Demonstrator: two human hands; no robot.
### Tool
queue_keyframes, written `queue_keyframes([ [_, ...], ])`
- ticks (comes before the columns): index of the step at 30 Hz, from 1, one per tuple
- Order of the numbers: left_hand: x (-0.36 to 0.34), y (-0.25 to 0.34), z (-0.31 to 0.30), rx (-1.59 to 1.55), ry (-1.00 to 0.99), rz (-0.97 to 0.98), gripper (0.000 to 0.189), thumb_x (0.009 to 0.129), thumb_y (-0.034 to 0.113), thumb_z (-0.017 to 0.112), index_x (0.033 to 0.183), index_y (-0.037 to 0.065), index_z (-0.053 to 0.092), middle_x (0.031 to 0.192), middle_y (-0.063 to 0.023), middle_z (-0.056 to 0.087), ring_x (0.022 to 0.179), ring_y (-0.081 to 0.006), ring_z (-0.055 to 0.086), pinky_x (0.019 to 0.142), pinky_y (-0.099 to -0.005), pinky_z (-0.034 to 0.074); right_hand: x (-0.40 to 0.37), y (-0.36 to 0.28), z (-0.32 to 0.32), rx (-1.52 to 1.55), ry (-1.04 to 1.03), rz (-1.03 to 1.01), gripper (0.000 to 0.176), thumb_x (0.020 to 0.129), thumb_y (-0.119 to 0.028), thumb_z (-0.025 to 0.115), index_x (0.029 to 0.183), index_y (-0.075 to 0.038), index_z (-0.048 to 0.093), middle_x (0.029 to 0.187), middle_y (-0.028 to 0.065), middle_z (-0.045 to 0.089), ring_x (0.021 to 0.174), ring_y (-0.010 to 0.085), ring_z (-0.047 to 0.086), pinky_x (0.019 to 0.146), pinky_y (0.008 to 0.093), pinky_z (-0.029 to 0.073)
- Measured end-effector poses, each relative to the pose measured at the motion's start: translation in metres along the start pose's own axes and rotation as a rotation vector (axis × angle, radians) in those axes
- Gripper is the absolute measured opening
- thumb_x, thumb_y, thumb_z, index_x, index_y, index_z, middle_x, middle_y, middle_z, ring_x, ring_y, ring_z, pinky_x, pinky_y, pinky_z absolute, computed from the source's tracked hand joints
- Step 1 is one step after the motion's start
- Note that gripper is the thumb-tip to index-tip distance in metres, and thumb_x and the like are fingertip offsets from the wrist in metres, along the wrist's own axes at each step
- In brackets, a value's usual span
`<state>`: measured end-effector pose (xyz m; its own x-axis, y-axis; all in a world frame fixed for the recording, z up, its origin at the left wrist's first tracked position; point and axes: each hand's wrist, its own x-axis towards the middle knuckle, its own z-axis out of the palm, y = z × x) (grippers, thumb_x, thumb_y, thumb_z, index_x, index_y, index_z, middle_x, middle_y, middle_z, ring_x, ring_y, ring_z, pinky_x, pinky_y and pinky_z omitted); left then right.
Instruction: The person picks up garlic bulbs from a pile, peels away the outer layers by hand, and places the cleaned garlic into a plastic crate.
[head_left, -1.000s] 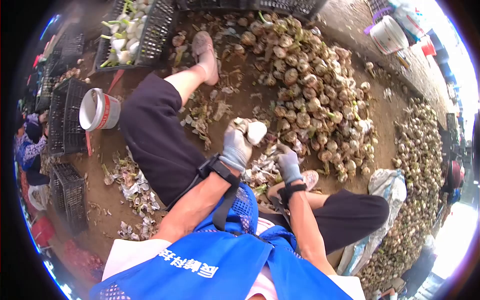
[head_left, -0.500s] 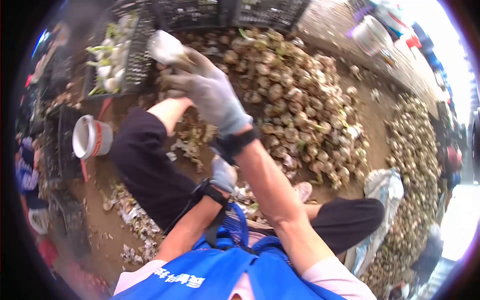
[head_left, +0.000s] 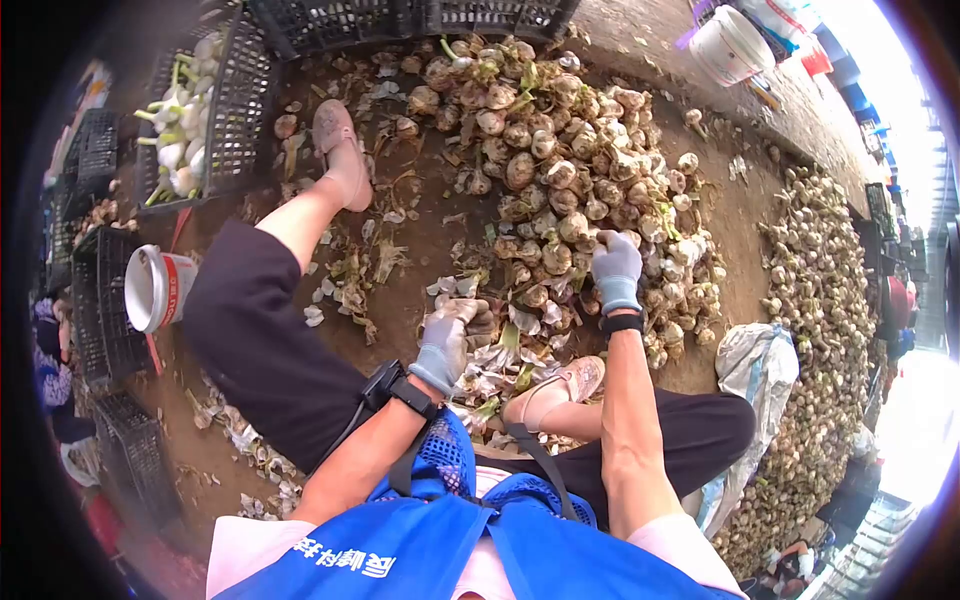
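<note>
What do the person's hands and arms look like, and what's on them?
The left hand and right hand wear greyish gloves, the left one soiled at the fingers. Each wrist has a black band; the left also carries a boxy black device. The sleeves are short and pale pink.

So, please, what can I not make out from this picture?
Head view:
Right hand: its back hides whether it grips anything.
Left hand: its own curl hides any contents.
Top black crates: cut off by the edge.
Person at far left: too small to tell what they handle.
</note>
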<state>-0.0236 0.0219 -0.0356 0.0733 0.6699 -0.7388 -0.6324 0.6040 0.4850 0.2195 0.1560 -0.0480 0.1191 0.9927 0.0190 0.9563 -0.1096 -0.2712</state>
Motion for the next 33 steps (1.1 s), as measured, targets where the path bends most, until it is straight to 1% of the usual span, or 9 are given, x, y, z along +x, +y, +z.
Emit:
queue_keyframes([
  [5,0.006,-0.008,-0.009,0.020,-0.102,0.037,0.027,0.090,0.027,0.052,0.106,0.006,0.055,0.089,-0.0032,0.060,0.075,-0.0138,0.058,0.061,-0.0297,0.049,-0.035,-0.045,-0.042,0.580,0.051,-0.227,0.020,0.070,-0.001,0.051,0.084,-0.001,0.065,0.082,0.0155,0.064,0.074,0.0248,0.061,0.069,0.0321,0.047],
  [8,-0.022,0.013,0.012,-0.069,-0.277,0.132,0.039,0.090,0.035,0.050,0.120,0.010,0.047,0.107,-0.0032,0.057,0.092,-0.0164,0.056,0.070,-0.0323,0.051,-0.074,-0.075,-0.076,0.982,-0.402,0.007,0.023,0.072,0.002,0.051,0.090,0.004,0.065,0.078,0.0069,0.065,0.068,0.0104,0.058,0.062,0.0216,0.046],
  [10,-0.019,0.014,0.011,-0.360,-0.575,-0.037,0.038,0.092,0.034,0.045,0.123,0.011,0.045,0.111,-0.0033,0.056,0.101,-0.0183,0.054,0.080,-0.0346,0.050,-0.094,-0.090,-0.089,1.176,-0.425,0.102,0.023,0.072,0.003,0.051,0.091,0.005,0.064,0.084,0.0075,0.065,0.070,0.0114,0.059,0.064,0.0217,0.047],
  [13,-0.035,0.026,0.018,-0.277,-0.642,0.161,0.032,0.091,0.023,0.049,0.118,0.006,0.047,0.105,-0.0060,0.058,0.094,-0.0173,0.056,0.082,-0.0349,0.048,-0.121,-0.105,-0.106,1.566,-0.390,0.173,0.029,0.080,0.001,0.046,0.107,0.005,0.056,0.092,0.0096,0.063,0.079,0.0166,0.062,0.070,0.0291,0.051],
  [14,-0.034,0.025,0.020,-0.218,-0.652,0.257,0.032,0.089,0.020,0.053,0.115,0.003,0.047,0.100,-0.0092,0.059,0.091,-0.0176,0.057,0.080,-0.0342,0.049,-0.127,-0.091,-0.094,1.050,-0.223,-0.189,0.028,0.083,-0.003,0.047,0.108,0.004,0.055,0.091,0.0087,0.063,0.079,0.0169,0.062,0.069,0.0289,0.051],
  [16,-0.051,0.033,0.025,-0.110,-0.543,0.264,0.032,0.086,0.012,0.054,0.115,0.003,0.045,0.098,-0.0112,0.059,0.090,-0.0197,0.058,0.076,-0.0334,0.051,-0.138,-0.086,-0.085,1.202,-0.297,0.057,0.025,0.086,-0.010,0.050,0.108,0.001,0.056,0.091,0.0070,0.063,0.077,0.0168,0.062,0.065,0.0280,0.051],
  [17,-0.054,0.032,0.025,-0.126,-0.561,0.311,0.032,0.085,0.009,0.053,0.115,0.003,0.044,0.100,-0.0113,0.059,0.090,-0.0204,0.058,0.076,-0.0335,0.051,-0.143,-0.104,-0.081,1.875,-0.479,0.664,0.023,0.086,-0.013,0.053,0.105,-0.002,0.058,0.090,0.0062,0.062,0.076,0.0165,0.061,0.063,0.0272,0.050],
  [23,-0.059,0.024,0.018,0.121,-0.542,0.450,0.037,0.085,0.007,0.050,0.120,0.000,0.040,0.107,-0.0125,0.053,0.094,-0.0208,0.057,0.082,-0.0367,0.051,-0.151,-0.117,-0.085,1.567,-0.342,0.318,0.015,0.085,-0.011,0.056,0.094,0.002,0.060,0.086,0.0066,0.063,0.069,0.0124,0.061,0.060,0.0244,0.051],
  [33,-0.064,0.020,0.023,-0.193,-0.658,0.292,0.044,0.091,0.022,0.049,0.126,0.000,0.037,0.114,-0.0155,0.052,0.102,-0.0232,0.054,0.088,-0.0410,0.048,-0.154,-0.097,-0.088,1.719,-0.489,0.243,0.021,0.086,-0.005,0.052,0.105,0.004,0.055,0.097,0.0090,0.062,0.085,0.0154,0.062,0.070,0.0269,0.053],
])
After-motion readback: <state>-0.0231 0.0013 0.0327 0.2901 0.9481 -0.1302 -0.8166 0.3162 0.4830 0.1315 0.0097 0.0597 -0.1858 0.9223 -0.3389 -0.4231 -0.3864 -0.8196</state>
